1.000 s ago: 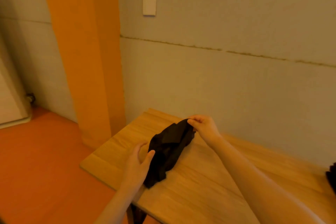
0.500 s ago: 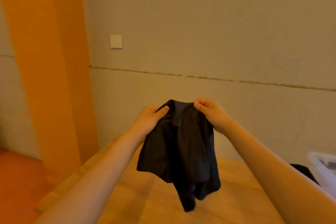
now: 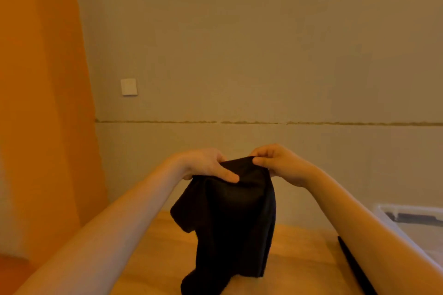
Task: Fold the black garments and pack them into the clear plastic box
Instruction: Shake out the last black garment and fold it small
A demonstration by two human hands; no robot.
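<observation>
Garment (image 3: 230, 218) hem cut off; clear box (image 3: 407, 217) partly hidden.

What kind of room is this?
Probably a room in a home. A person holds a black garment over a wooden table, beside a clear plastic box. There is a plain wall with a light switch.

Wood table (image 3: 153, 254) at bottom; beige wall w/ white switch plate (image 3: 129, 87); orange curtain (image 3: 40, 103) at left
</observation>
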